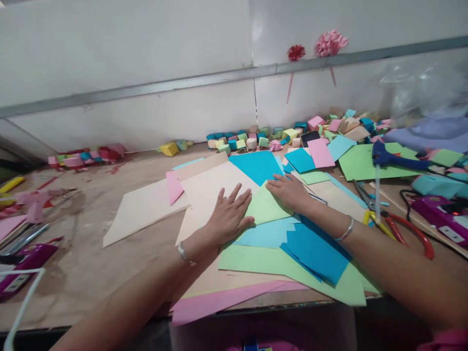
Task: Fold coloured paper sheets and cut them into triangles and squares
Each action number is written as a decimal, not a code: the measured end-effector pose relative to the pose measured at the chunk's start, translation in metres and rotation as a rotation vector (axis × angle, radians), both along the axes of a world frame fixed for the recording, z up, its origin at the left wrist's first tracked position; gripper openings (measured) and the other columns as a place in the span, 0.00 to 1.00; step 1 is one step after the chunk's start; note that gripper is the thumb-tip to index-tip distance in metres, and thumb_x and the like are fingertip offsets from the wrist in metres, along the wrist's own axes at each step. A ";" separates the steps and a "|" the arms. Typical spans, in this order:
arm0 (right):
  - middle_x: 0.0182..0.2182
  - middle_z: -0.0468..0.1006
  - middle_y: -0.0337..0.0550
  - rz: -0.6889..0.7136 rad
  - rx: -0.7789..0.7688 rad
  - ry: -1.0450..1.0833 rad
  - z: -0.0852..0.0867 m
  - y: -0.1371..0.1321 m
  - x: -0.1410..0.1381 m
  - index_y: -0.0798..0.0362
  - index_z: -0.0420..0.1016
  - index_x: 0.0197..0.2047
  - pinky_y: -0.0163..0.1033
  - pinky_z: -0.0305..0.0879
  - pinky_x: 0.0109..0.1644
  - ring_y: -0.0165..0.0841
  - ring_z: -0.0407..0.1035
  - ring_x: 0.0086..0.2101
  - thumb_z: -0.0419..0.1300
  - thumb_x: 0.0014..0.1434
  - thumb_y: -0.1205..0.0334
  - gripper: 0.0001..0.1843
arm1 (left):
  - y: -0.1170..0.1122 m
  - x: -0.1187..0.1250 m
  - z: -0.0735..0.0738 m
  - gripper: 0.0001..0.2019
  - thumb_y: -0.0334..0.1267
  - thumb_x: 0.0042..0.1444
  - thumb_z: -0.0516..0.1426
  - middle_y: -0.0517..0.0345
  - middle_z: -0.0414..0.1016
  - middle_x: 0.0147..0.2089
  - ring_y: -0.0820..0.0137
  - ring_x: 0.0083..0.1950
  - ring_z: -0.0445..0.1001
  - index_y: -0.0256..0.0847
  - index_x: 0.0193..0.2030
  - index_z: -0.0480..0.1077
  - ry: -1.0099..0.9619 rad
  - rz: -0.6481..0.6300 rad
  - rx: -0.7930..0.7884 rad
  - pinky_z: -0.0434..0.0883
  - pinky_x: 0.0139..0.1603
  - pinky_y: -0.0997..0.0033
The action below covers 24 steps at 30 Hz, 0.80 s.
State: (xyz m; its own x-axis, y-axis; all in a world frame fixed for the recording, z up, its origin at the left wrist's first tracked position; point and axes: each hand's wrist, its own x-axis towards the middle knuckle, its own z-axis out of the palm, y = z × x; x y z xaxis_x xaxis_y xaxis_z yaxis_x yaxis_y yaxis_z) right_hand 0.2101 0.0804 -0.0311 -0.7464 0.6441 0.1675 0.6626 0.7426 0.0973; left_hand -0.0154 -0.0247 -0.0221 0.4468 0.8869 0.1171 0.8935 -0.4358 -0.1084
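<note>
A light green sheet of paper (pixel 269 207) lies on top of the pile between my hands. My left hand (pixel 231 214) rests flat with fingers spread, its thumb by the green sheet's left edge and its palm over cream paper (pixel 204 200). My right hand (pixel 290 192) lies palm down on the green sheet's right part, fingers stretched out to the left. Beyond them is a bright blue sheet (pixel 252 165). Nearer me are light blue paper (pixel 265 235), a stack of darker blue pieces (pixel 318 248), and a larger green sheet (pixel 252 258).
Scissors with red handles (pixel 411 234), yellow-handled pliers (pixel 380 224) and a blue glue gun (pixel 398 160) lie on the right. Folded paper cubes (pixel 241 141) line the wall. At left are a pink glue gun (pixel 34 202) and a purple extension socket (pixel 29 265).
</note>
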 end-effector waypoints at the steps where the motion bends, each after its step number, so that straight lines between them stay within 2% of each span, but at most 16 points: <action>1: 0.62 0.67 0.44 -0.002 -0.002 -0.002 0.000 0.000 0.000 0.50 0.69 0.59 0.54 0.52 0.60 0.42 0.55 0.63 0.45 0.67 0.69 0.21 | -0.007 -0.003 0.001 0.31 0.56 0.66 0.45 0.53 0.50 0.73 0.52 0.74 0.41 0.46 0.71 0.50 0.012 0.003 -0.002 0.38 0.69 0.36; 5: 0.63 0.65 0.45 -0.007 -0.010 -0.008 -0.002 0.001 0.001 0.51 0.68 0.60 0.54 0.52 0.59 0.43 0.55 0.63 0.44 0.68 0.69 0.22 | -0.041 -0.014 0.010 0.33 0.57 0.65 0.46 0.55 0.49 0.73 0.53 0.74 0.40 0.47 0.72 0.46 0.058 -0.013 -0.014 0.38 0.70 0.37; 8: 0.63 0.66 0.46 -0.003 -0.007 -0.008 -0.003 0.003 0.001 0.51 0.68 0.59 0.53 0.52 0.58 0.43 0.55 0.62 0.44 0.68 0.69 0.21 | -0.069 -0.023 0.021 0.32 0.54 0.65 0.48 0.58 0.50 0.73 0.53 0.74 0.40 0.49 0.72 0.46 0.088 -0.032 -0.018 0.35 0.70 0.37; 10: 0.62 0.67 0.48 0.010 -0.001 -0.004 -0.003 0.003 0.001 0.52 0.69 0.59 0.53 0.51 0.58 0.44 0.55 0.62 0.44 0.67 0.69 0.21 | -0.085 -0.029 0.030 0.26 0.50 0.66 0.48 0.60 0.52 0.72 0.54 0.74 0.43 0.52 0.70 0.53 0.090 -0.049 -0.033 0.38 0.70 0.37; 12: 0.60 0.68 0.49 0.027 0.006 0.001 -0.003 0.004 0.001 0.53 0.70 0.58 0.52 0.51 0.57 0.44 0.55 0.62 0.45 0.67 0.69 0.21 | -0.092 -0.032 0.039 0.20 0.47 0.67 0.46 0.60 0.60 0.69 0.56 0.71 0.53 0.53 0.63 0.64 0.023 -0.041 -0.054 0.52 0.68 0.43; 14: 0.59 0.70 0.50 0.040 0.011 0.005 -0.003 0.004 0.001 0.54 0.71 0.56 0.51 0.52 0.56 0.45 0.55 0.62 0.46 0.66 0.70 0.20 | -0.088 -0.030 0.044 0.18 0.45 0.68 0.46 0.55 0.71 0.61 0.60 0.63 0.68 0.48 0.57 0.71 -0.108 0.032 -0.048 0.67 0.60 0.55; 16: 0.58 0.71 0.50 0.044 0.016 0.009 -0.004 0.004 0.001 0.54 0.72 0.55 0.51 0.53 0.56 0.45 0.56 0.62 0.47 0.66 0.70 0.19 | -0.073 -0.022 0.046 0.17 0.43 0.66 0.48 0.52 0.78 0.51 0.63 0.52 0.76 0.44 0.54 0.73 -0.228 0.120 -0.003 0.73 0.51 0.60; 18: 0.58 0.72 0.50 0.044 0.022 0.011 -0.003 0.004 0.001 0.53 0.73 0.55 0.50 0.54 0.55 0.45 0.57 0.61 0.47 0.66 0.70 0.20 | -0.053 -0.009 0.044 0.15 0.39 0.64 0.51 0.51 0.79 0.48 0.65 0.46 0.77 0.42 0.52 0.74 -0.296 0.129 0.010 0.74 0.47 0.63; 20: 0.59 0.70 0.48 0.042 0.035 0.017 0.001 0.003 0.002 0.52 0.70 0.59 0.48 0.54 0.56 0.43 0.57 0.61 0.47 0.66 0.70 0.22 | -0.033 0.007 0.042 0.15 0.38 0.62 0.53 0.50 0.78 0.47 0.65 0.44 0.77 0.40 0.53 0.73 -0.278 0.091 -0.020 0.73 0.45 0.64; 22: 0.63 0.65 0.48 0.010 0.059 0.030 0.013 0.002 0.007 0.52 0.64 0.64 0.46 0.54 0.57 0.41 0.56 0.62 0.45 0.66 0.71 0.25 | -0.019 0.022 0.041 0.13 0.40 0.60 0.57 0.50 0.76 0.44 0.64 0.43 0.76 0.42 0.51 0.75 -0.192 0.010 -0.089 0.72 0.42 0.66; 24: 0.64 0.63 0.52 -0.101 0.073 0.028 0.029 0.002 0.016 0.54 0.61 0.66 0.45 0.56 0.57 0.41 0.56 0.62 0.45 0.65 0.73 0.27 | -0.014 0.033 0.040 0.11 0.42 0.59 0.58 0.51 0.74 0.41 0.64 0.40 0.75 0.43 0.45 0.76 -0.101 -0.006 -0.127 0.71 0.39 0.67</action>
